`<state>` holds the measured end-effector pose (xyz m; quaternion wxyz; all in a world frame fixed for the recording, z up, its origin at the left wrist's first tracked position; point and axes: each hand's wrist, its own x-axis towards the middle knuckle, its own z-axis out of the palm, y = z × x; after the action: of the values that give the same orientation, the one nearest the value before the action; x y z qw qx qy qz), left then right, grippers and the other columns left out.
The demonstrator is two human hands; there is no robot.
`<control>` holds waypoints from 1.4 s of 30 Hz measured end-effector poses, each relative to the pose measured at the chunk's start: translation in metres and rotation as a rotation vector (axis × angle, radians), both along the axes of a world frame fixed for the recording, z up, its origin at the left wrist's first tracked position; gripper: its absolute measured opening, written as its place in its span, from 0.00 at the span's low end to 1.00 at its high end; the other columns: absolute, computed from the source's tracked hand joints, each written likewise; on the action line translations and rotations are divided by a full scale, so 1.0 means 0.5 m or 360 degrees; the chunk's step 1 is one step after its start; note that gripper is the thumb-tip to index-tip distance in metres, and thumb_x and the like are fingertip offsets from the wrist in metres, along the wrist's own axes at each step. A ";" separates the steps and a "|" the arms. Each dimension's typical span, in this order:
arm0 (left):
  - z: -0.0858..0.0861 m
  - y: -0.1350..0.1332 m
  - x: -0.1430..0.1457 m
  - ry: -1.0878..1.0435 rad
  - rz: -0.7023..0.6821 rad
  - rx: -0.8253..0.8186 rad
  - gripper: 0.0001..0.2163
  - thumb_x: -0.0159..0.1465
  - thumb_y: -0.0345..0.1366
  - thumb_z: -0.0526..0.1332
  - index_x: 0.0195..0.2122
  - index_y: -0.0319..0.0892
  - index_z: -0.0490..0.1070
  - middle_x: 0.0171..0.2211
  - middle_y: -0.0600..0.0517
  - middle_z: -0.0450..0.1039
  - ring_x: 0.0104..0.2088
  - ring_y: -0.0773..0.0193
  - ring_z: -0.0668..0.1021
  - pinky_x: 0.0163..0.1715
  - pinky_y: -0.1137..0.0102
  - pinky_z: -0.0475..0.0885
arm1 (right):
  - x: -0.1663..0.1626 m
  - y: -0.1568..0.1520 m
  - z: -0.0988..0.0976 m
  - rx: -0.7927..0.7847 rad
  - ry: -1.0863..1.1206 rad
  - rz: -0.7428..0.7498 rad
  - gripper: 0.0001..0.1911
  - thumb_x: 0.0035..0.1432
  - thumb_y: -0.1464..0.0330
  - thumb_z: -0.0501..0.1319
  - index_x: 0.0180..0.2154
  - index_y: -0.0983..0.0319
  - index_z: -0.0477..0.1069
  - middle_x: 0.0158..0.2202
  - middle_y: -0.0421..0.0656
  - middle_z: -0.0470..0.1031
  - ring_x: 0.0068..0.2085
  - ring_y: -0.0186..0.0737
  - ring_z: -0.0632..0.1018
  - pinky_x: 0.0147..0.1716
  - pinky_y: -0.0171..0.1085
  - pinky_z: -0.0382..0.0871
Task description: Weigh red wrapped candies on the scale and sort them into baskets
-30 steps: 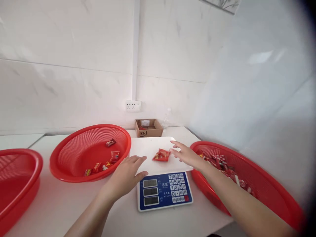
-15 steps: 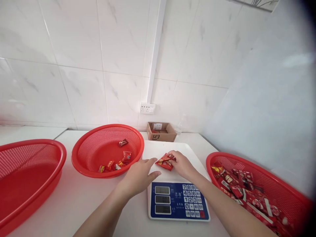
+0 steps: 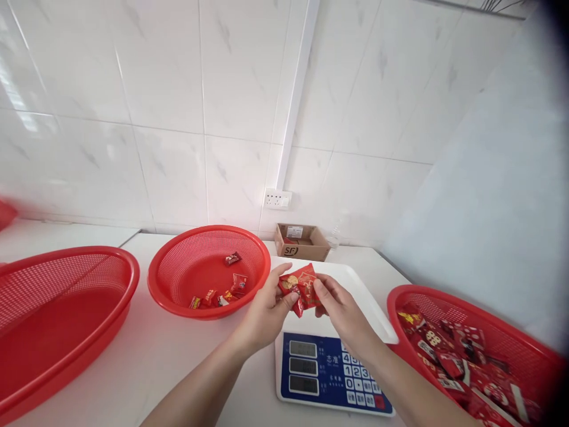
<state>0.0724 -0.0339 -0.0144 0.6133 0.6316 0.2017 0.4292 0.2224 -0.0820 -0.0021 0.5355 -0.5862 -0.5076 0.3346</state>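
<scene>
My left hand (image 3: 268,303) and my right hand (image 3: 341,305) are close together above the white pan of a digital scale (image 3: 331,376). Between them is a small red packet (image 3: 307,283) with gold print, pinched by the thumb and fingers of each hand. Under my left thumb a smaller dark red wrapped piece (image 3: 297,303) lies against the packet; I cannot tell whether the two are joined. Fingers hide part of both. A round red basket (image 3: 162,290) to the left of the scale holds several small wrapped sweets (image 3: 239,283).
At far left stands a large red basket (image 3: 118,258). Another red basket (image 3: 480,307), full of red packets (image 3: 448,362), sits at the right. Behind the scale are a cardboard box (image 3: 306,252) and a clear plastic bottle (image 3: 334,234) by the tiled wall. A blurred red thing (image 3: 5,213) shows at the left edge.
The red packet has come up from the scale pan toward me. My left hand, open beside it before, now grips it along with my right. The view has shifted slightly left.
</scene>
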 end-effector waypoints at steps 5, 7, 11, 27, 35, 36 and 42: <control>0.007 0.000 -0.009 -0.0109 -0.0280 -0.0135 0.32 0.60 0.39 0.61 0.63 0.43 0.47 0.33 0.52 0.71 0.33 0.66 0.73 0.38 0.67 0.67 | 0.004 -0.007 0.014 -0.0027 0.0074 0.0093 0.20 0.55 0.50 0.56 0.32 0.61 0.68 0.24 0.38 0.65 0.24 0.31 0.62 0.20 0.32 0.57; 0.006 0.001 -0.010 -0.0140 -0.0311 -0.0193 0.37 0.59 0.38 0.63 0.65 0.43 0.42 0.32 0.52 0.72 0.32 0.66 0.74 0.38 0.66 0.67 | 0.007 -0.008 0.022 -0.0001 0.0061 0.0082 0.19 0.54 0.51 0.57 0.35 0.61 0.68 0.26 0.38 0.67 0.24 0.31 0.62 0.21 0.33 0.56; -0.002 0.005 -0.007 -0.0075 -0.0354 -0.0238 0.42 0.57 0.35 0.66 0.65 0.43 0.39 0.34 0.50 0.74 0.34 0.63 0.76 0.40 0.63 0.68 | 0.015 -0.008 0.037 0.0003 0.0017 0.0050 0.20 0.50 0.53 0.61 0.40 0.60 0.67 0.30 0.39 0.70 0.26 0.32 0.66 0.23 0.33 0.58; 0.008 -0.001 -0.002 -0.0159 -0.0221 -0.0135 0.14 0.58 0.43 0.63 0.39 0.38 0.67 0.35 0.49 0.73 0.35 0.62 0.76 0.37 0.67 0.71 | 0.011 -0.026 0.038 -0.0100 -0.0132 0.0099 0.23 0.52 0.47 0.56 0.31 0.61 0.69 0.27 0.41 0.69 0.26 0.33 0.66 0.25 0.35 0.62; 0.013 -0.009 0.002 -0.0212 -0.0134 -0.0072 0.13 0.58 0.43 0.64 0.37 0.39 0.67 0.35 0.49 0.73 0.36 0.60 0.76 0.38 0.65 0.71 | 0.002 -0.034 0.034 -0.0146 -0.0152 0.0295 0.21 0.54 0.50 0.57 0.41 0.60 0.68 0.36 0.43 0.72 0.35 0.38 0.72 0.31 0.37 0.67; 0.013 -0.008 0.003 -0.0227 -0.0127 -0.0077 0.14 0.57 0.43 0.64 0.37 0.39 0.67 0.35 0.49 0.73 0.36 0.61 0.76 0.38 0.65 0.71 | 0.000 -0.035 0.034 -0.0187 -0.0168 0.0340 0.22 0.53 0.51 0.58 0.43 0.60 0.67 0.37 0.44 0.72 0.37 0.39 0.72 0.33 0.38 0.68; 0.009 -0.005 0.005 -0.0156 -0.0067 -0.0137 0.15 0.56 0.41 0.65 0.40 0.39 0.67 0.37 0.48 0.73 0.37 0.60 0.75 0.39 0.65 0.71 | -0.002 -0.034 0.023 -0.0261 -0.0268 0.0328 0.18 0.53 0.55 0.58 0.41 0.60 0.69 0.34 0.42 0.73 0.35 0.40 0.73 0.32 0.39 0.68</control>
<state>0.0751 -0.0363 -0.0101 0.6579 0.5870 0.1765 0.4375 0.2216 -0.0991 0.0095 0.4041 -0.5988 -0.5792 0.3778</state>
